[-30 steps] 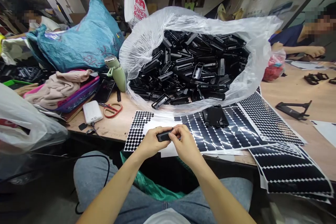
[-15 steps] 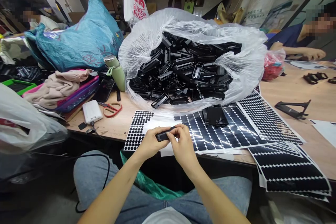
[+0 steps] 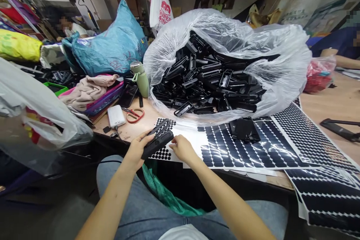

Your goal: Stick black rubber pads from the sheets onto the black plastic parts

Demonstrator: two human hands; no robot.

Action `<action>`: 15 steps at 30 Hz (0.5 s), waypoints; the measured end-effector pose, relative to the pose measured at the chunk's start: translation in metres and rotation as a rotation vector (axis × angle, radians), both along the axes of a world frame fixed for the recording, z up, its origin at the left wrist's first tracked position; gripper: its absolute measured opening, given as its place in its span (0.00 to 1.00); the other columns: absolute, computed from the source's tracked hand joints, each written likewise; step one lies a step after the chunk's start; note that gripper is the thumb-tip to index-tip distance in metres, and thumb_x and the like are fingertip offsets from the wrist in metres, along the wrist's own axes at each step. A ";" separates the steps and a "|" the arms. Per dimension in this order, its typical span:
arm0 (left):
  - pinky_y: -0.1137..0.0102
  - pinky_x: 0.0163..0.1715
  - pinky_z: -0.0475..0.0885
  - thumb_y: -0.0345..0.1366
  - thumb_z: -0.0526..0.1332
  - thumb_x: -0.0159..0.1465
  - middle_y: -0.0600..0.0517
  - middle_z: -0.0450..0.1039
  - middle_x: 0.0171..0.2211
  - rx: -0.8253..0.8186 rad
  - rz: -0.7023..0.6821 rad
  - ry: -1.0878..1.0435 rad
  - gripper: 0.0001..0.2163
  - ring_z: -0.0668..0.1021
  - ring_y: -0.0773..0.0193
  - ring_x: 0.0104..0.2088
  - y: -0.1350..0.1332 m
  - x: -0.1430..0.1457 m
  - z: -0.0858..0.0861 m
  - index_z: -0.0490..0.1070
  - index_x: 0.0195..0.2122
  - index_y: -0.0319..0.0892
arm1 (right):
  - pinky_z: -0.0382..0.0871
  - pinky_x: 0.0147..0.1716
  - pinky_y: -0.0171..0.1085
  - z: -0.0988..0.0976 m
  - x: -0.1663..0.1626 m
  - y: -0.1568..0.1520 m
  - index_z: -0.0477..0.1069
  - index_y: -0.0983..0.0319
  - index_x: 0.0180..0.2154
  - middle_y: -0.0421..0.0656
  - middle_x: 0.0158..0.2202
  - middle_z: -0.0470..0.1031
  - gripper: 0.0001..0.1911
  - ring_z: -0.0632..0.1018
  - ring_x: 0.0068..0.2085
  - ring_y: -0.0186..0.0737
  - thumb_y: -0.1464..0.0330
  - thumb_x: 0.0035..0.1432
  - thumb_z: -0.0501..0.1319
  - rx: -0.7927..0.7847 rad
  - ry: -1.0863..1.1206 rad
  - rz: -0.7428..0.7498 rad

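Observation:
My left hand [image 3: 137, 150] is closed around a black hinged plastic stand [image 3: 159, 143], tilted up to the right, its ribbed face partly showing and its thinner arm swung apart. My right hand [image 3: 184, 149] is just right of the stand's end, fingers curled and pinched; whether a small piece sits between the fingertips I cannot make out. Under both lies a white sheet of round black stickers [image 3: 163, 154], partly covered by the stand. To the right is a sheet of oblong black stickers [image 3: 216, 146], with a black plastic part [image 3: 244, 130] lying on it.
Behind stands a large clear plastic bag [image 3: 289, 67] full of black plastic parts [image 3: 202, 78]. On the left are scissors [image 3: 135, 115], a white power bank [image 3: 116, 116], a green bottle [image 3: 140, 80] and a basket [image 3: 105, 99]. More sticker sheets [image 3: 332, 195] overhang the front right edge.
The view has swung left. My hands have come apart: the left has carried the stand leftward and up, and its arm now shows swung apart. My right hand has let go of it.

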State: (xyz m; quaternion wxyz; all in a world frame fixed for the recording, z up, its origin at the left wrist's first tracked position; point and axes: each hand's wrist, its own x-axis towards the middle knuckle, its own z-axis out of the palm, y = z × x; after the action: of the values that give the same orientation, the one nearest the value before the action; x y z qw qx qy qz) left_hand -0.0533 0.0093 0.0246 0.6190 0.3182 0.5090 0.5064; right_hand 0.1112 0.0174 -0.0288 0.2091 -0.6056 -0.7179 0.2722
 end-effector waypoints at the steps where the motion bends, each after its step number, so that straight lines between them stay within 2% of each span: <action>1: 0.74 0.31 0.71 0.32 0.65 0.49 0.49 0.77 0.30 -0.009 0.017 -0.034 0.16 0.77 0.64 0.31 0.001 -0.002 0.000 0.72 0.40 0.36 | 0.62 0.34 0.35 -0.001 -0.009 0.000 0.67 0.63 0.33 0.47 0.36 0.70 0.05 0.71 0.36 0.39 0.69 0.53 0.55 0.002 -0.047 0.032; 7: 0.71 0.29 0.73 0.29 0.60 0.53 0.49 0.76 0.25 -0.154 0.050 -0.201 0.08 0.78 0.63 0.27 0.011 -0.003 -0.001 0.73 0.34 0.34 | 0.61 0.34 0.39 -0.002 -0.033 -0.010 0.68 0.67 0.33 0.53 0.36 0.68 0.09 0.70 0.38 0.45 0.77 0.53 0.51 0.043 -0.162 0.104; 12: 0.73 0.23 0.72 0.29 0.61 0.52 0.50 0.75 0.21 -0.147 0.057 -0.168 0.04 0.76 0.66 0.22 0.015 -0.002 -0.001 0.72 0.30 0.35 | 0.61 0.35 0.39 -0.002 -0.023 -0.017 0.68 0.67 0.32 0.53 0.35 0.68 0.09 0.69 0.37 0.45 0.78 0.53 0.51 0.072 -0.205 0.143; 15: 0.74 0.22 0.72 0.29 0.62 0.52 0.51 0.74 0.21 -0.137 0.047 -0.157 0.04 0.75 0.67 0.20 0.016 -0.002 -0.002 0.72 0.29 0.35 | 0.62 0.36 0.38 -0.003 -0.015 -0.020 0.67 0.67 0.34 0.51 0.35 0.68 0.08 0.69 0.37 0.43 0.76 0.56 0.50 0.077 -0.177 0.111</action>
State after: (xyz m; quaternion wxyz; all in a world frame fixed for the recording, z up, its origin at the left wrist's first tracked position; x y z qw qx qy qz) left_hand -0.0556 0.0256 0.0227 0.6652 0.2225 0.4998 0.5081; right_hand 0.0962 -0.0023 -0.0318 0.1526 -0.5780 -0.7760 0.2012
